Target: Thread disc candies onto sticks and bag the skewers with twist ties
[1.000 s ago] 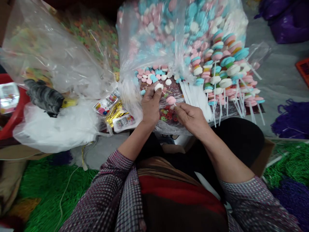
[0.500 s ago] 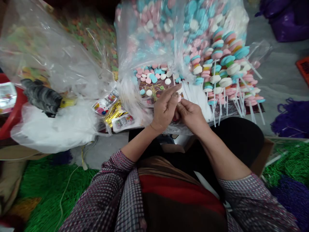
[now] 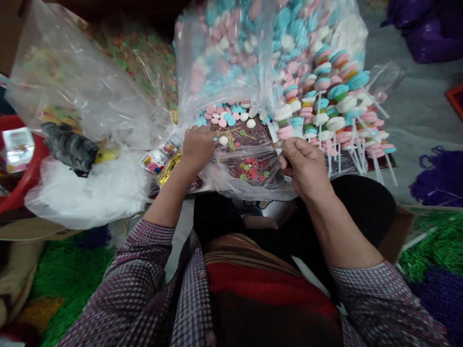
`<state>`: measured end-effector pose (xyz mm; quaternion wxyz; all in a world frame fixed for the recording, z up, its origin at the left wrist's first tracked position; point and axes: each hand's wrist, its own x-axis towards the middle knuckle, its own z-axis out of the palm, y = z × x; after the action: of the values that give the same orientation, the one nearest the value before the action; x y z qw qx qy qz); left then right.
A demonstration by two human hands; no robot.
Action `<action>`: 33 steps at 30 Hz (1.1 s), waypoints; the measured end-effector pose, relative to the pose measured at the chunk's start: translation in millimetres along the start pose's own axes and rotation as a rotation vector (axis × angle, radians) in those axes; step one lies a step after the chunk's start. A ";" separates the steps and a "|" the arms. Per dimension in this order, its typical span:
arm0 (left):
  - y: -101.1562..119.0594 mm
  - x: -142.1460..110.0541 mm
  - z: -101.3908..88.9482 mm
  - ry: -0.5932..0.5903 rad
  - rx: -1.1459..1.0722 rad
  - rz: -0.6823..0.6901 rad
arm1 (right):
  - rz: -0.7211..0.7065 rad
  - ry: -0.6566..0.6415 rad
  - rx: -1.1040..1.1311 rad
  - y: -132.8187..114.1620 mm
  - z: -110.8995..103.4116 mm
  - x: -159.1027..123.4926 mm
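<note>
My right hand (image 3: 306, 164) pinches the lower end of a candy skewer, whose stacked pieces (image 3: 284, 121) are white, green and pink. The skewer stands up from my fingers, in front of some white sticks (image 3: 273, 135). My left hand (image 3: 197, 150) reaches palm down to the left side of a dark tray (image 3: 258, 129). A bit of a blue candy (image 3: 215, 139) shows at its edge, beside a white candy (image 3: 224, 140). Its fingertips are mostly hidden, so I cannot see a grip. Pink, white and blue candies (image 3: 227, 116) lie along the tray's far side.
Small red and green candy rings (image 3: 253, 168) lie near me under clear plastic. Finished candy skewers (image 3: 336, 106) are piled at right. Behind stands a big bag of pastel candies (image 3: 231, 53). At left are a tape roll (image 3: 70, 147), white plastic (image 3: 90, 188) and a red basin (image 3: 34, 164).
My hands were together over the tray's near side. The left has moved left to the loose candies; the right has shifted right, and the candy skewer in it now shows plainly.
</note>
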<state>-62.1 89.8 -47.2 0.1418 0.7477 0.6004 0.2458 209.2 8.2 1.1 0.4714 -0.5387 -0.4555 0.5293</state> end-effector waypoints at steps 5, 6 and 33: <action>-3.6 -2.5 -2.7 -0.030 0.038 -0.017 | -0.016 0.018 -0.008 0.3 -1.3 0.2; -2.1 -1.5 -3.6 -0.018 0.012 -0.024 | -0.023 0.018 -0.009 0.5 -1.4 0.1; 79.5 4.7 3.1 -0.042 -1.149 -0.311 | -0.049 -0.132 -0.404 8.7 1.4 -6.0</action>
<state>6.1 75.6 -8.5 0.5698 0.4592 0.4707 0.4929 207.6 1.1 -6.7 0.3356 -0.5753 -0.5952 0.4496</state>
